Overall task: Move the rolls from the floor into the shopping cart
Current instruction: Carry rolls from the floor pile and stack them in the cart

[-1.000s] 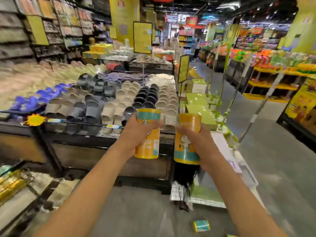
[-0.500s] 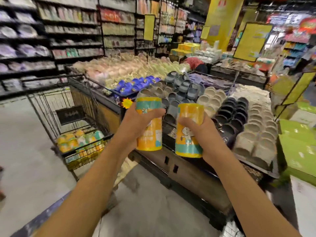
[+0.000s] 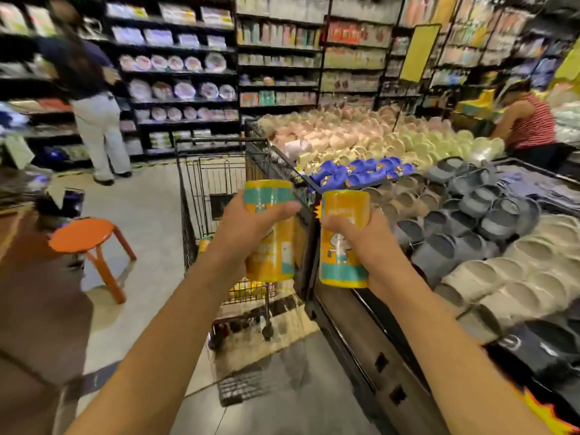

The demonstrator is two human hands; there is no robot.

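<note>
- Shop aisle: dark shelving of plates and packets at the back, a slipper display [image 3: 455, 215] along the right, an orange stool [image 3: 83, 237] on the pale floor at left, two other shoppers further off.
- Shopping cart [image 3: 219, 158]: black wire, parked against the display's near corner, basket straight ahead; yellow packs already show through the mesh low down.
- Left hand [image 3: 251, 227]: fingers curled round a yellow and teal roll [image 3: 270, 255], upright, in front of the cart's right wall.
- Right hand [image 3: 361, 237]: wrapped likewise round the second roll [image 3: 343, 240], upright, just beside the first, before the display's edge rather than the basket.
- Step in hand, as judged: carrying both rolls to the cart. Lift them above the rim first, bring the right one leftward clear of the display's corner, lower them well inside, then release so neither bounces out.
- Change over the last half second: the view has swung left, so the cart now sits centre instead of at the left edge, and the stool and shoppers have come into sight. Both grips are unchanged.
</note>
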